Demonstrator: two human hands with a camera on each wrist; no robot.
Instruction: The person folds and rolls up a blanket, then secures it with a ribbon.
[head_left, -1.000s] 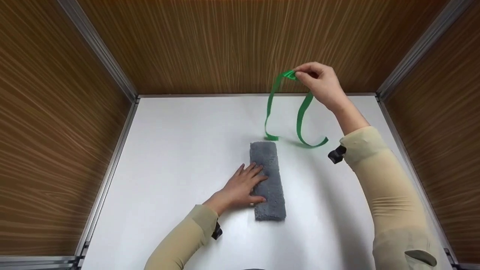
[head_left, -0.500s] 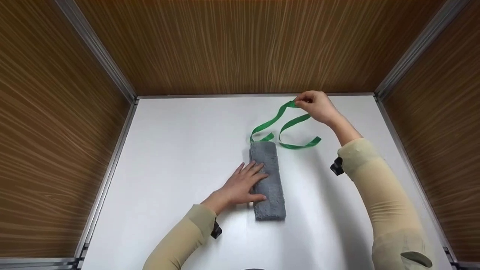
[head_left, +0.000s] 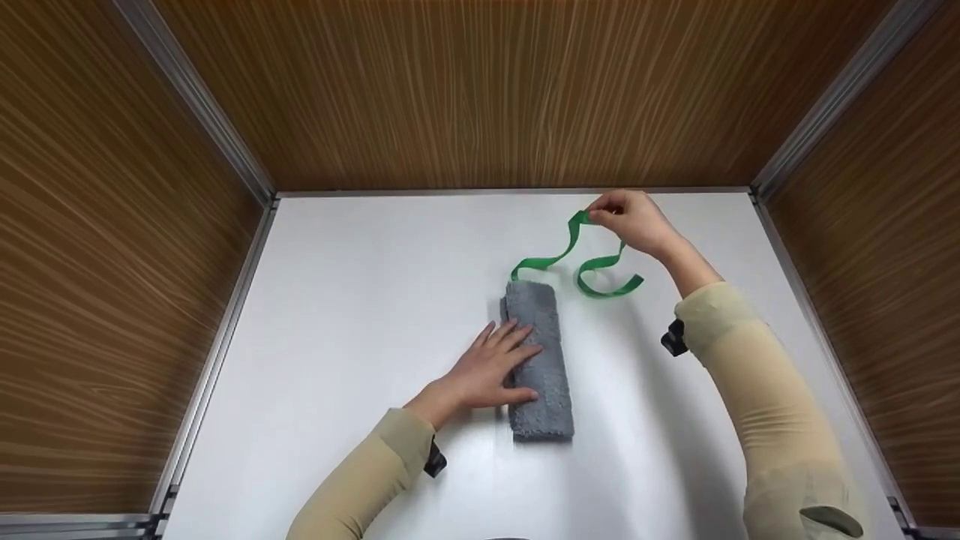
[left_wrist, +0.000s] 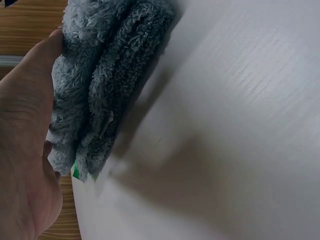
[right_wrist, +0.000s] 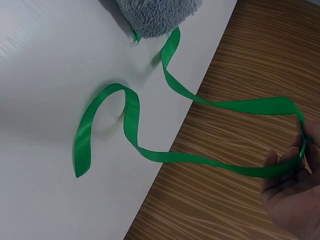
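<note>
A rolled grey fleece cloth (head_left: 538, 358) lies lengthwise on the white table (head_left: 360, 315). My left hand (head_left: 491, 371) rests flat on its left side with fingers straight; in the left wrist view the palm (left_wrist: 22, 150) lies against the grey cloth (left_wrist: 107, 75). A green ribbon (head_left: 581, 259) runs from under the roll's far end up to my right hand (head_left: 630, 217), which pinches its fold above the table's back right. In the right wrist view the green ribbon (right_wrist: 150, 120) loops over the table and one end passes under the grey cloth (right_wrist: 160, 17); my right hand's fingertips (right_wrist: 295, 170) hold the fold.
Wood-grain walls (head_left: 480, 90) with aluminium corner posts (head_left: 199, 105) enclose the white table on the left, back and right. A black strap piece (head_left: 673, 337) sits on my right sleeve near the wrist.
My right hand came down from high above the back edge to just over the table, and the ribbon's end slid under the roll's far end. The left hand stayed on the cloth.
</note>
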